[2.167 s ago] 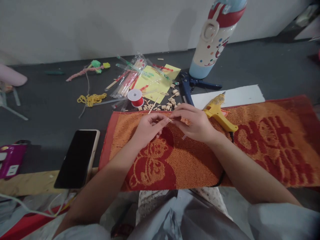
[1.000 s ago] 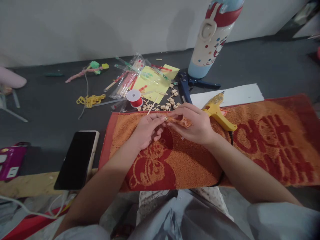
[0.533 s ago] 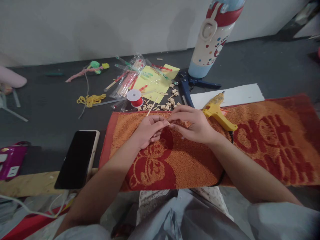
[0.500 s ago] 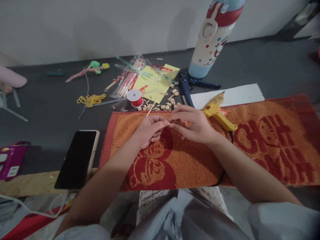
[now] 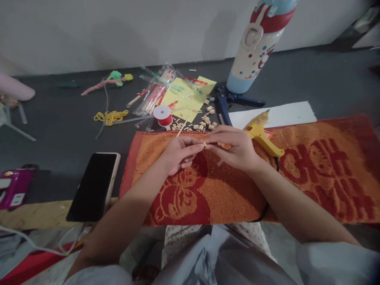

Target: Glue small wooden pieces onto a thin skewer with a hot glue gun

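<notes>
My two hands meet over the left half of the orange towel, the landmark I place everything by. In my left hand (image 5: 180, 155) I pinch a small pale piece (image 5: 204, 145) between thumb and finger; my right hand (image 5: 234, 148) has its fingertips narrowed on the same piece from the other side. Something this tiny, I'd judge, needs steadying from both sides, and the towel (image 5: 237, 194) probably gives me a soft place to work above the desk (image 5: 59, 118). A thin stick (image 5: 182, 127) slants out past my left hand over the towel's far edge; I cannot tell whether I hold it. The loose wooden bits (image 5: 204, 124) and red spool (image 5: 162, 114) sit just beyond that edge, seemingly for easy reach. On the towel, beside my right hand, the yellow glue gun (image 5: 261, 136) lies with its nozzle pointing away, likely for safety.
</notes>
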`<state>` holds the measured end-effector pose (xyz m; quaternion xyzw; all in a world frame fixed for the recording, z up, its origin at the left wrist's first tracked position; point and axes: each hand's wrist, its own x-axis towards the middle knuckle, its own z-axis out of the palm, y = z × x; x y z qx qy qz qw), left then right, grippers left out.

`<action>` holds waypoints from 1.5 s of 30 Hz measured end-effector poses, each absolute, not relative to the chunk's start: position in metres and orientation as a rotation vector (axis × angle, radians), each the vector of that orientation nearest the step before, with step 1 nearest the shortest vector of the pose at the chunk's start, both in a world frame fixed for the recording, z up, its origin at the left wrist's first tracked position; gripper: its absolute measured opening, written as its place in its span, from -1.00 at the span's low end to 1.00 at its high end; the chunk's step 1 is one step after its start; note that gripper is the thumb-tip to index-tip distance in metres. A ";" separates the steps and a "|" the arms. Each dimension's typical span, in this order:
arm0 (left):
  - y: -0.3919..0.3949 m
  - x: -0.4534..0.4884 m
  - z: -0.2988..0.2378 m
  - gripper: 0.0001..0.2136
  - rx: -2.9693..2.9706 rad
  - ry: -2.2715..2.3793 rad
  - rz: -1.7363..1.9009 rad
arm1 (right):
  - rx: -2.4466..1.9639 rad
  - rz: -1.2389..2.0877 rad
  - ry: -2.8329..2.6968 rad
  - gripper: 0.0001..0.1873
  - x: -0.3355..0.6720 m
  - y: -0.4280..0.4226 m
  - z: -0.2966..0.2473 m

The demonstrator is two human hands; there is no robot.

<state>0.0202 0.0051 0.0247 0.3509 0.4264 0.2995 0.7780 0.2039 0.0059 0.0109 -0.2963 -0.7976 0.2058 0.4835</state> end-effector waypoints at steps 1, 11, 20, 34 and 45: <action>0.005 0.020 0.024 -0.78 0.760 0.913 0.657 | -0.720 0.494 -1.932 -0.93 0.204 0.006 0.011; 0.005 0.020 0.022 -0.78 0.755 0.909 0.680 | -0.723 0.516 -1.882 -0.94 0.202 0.005 0.009; 0.004 0.022 0.024 -0.74 0.761 0.920 0.660 | -0.713 0.503 -1.924 -0.90 0.204 0.007 0.008; 0.005 0.022 0.023 -0.80 0.772 0.977 0.642 | -0.695 0.530 -2.042 -0.81 0.208 0.008 0.006; 0.005 0.023 0.022 -0.83 0.771 0.989 0.654 | -0.716 0.524 -2.067 -0.81 0.209 0.008 0.007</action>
